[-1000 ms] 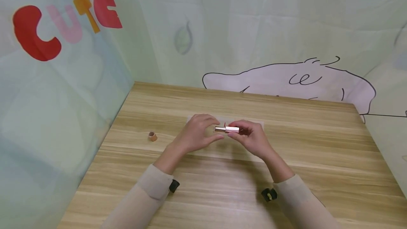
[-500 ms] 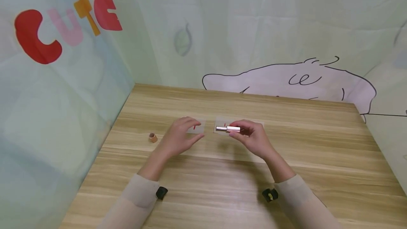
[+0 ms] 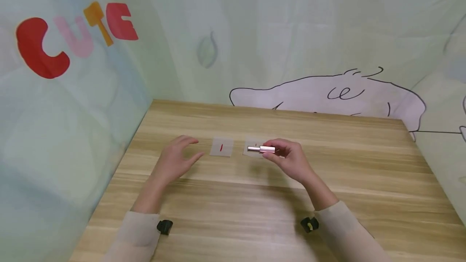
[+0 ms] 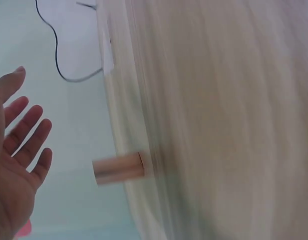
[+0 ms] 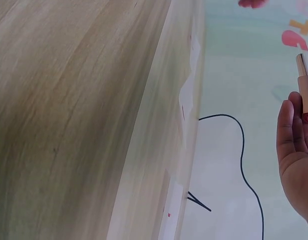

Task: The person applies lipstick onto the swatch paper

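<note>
My right hand point(image 3: 289, 157) pinches a lipstick point(image 3: 267, 149) level above the table, its silver end pointing left. In the right wrist view the lipstick point(image 5: 304, 92) shows a pinkish body and a dark red part near the fingers. My left hand point(image 3: 174, 161) hovers at the left, thumb and fingers apart with nothing between them. The copper-coloured lipstick cap point(image 4: 120, 169) stands on the table in the left wrist view. In the head view the left hand hides it.
Two small pale paper squares lie on the wooden table point(image 3: 233, 209). The left paper point(image 3: 215, 150) bears a red stroke; the right paper point(image 3: 249, 151) is partly covered by the lipstick and right hand. Printed cloth walls point(image 3: 174, 60) border the table's back and left.
My left hand has moved left, away from the lipstick, uncovering the left paper and now covering the cap. The right hand keeps holding the lipstick in nearly the same spot.
</note>
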Demonstrator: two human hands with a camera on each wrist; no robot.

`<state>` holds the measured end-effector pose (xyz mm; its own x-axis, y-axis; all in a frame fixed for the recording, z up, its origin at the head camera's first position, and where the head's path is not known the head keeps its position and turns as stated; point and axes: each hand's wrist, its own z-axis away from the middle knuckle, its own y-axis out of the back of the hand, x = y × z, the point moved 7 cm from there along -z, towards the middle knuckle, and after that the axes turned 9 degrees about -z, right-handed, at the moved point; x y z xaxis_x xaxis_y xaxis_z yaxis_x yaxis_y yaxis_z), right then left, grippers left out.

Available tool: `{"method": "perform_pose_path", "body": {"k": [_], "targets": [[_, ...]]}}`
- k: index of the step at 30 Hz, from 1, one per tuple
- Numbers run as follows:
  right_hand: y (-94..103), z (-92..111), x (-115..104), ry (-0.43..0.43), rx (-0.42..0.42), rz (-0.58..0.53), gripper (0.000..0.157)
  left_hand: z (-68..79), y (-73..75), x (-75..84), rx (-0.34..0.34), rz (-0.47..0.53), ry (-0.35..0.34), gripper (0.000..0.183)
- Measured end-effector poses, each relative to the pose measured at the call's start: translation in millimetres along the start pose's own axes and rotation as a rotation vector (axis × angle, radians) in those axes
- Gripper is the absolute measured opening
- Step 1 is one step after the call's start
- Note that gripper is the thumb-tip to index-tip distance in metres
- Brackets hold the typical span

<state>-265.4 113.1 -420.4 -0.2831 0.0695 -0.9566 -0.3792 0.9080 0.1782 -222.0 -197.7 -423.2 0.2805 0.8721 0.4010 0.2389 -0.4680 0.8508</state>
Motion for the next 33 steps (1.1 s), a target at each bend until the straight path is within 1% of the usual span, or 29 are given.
{"method": "perform_pose_path", "body": {"k": [5,9,14,16,19,23,28,33], "targets": [[1.6,1,-1,0.003,0.000,0.000,0.018,15.6,8.5,-30.9,-0.014,-0.021,0.085,0.044],[1.2,1,-2,-0.002,0.004,0.003,0.019,24.8,12.3,-50.6,-0.028,-0.023,0.151,0.046],[0.3,1,-2,0.000,0.007,0.011,0.019,31.8,9.1,-66.4,-0.113,-0.019,0.259,0.052],[0.0,1,-3,0.003,0.007,0.014,0.019,34.0,5.9,-71.0,-0.149,-0.031,0.284,0.054],[-0.3,1,-2,0.002,0.009,0.013,0.019,37.7,1.2,-76.0,-0.190,-0.014,0.310,0.055],[0.0,2,-1,0.009,0.008,0.009,0.018,42.3,-2.6,-80.0,-0.213,0.031,0.327,0.045],[1.1,1,-1,0.026,0.011,0.009,0.018,41.4,-1.9,-79.1,-0.183,0.041,0.299,0.028],[1.0,1,-1,0.031,0.011,0.012,0.019,38.0,-2.7,-75.4,-0.153,0.042,0.288,0.023]]}}
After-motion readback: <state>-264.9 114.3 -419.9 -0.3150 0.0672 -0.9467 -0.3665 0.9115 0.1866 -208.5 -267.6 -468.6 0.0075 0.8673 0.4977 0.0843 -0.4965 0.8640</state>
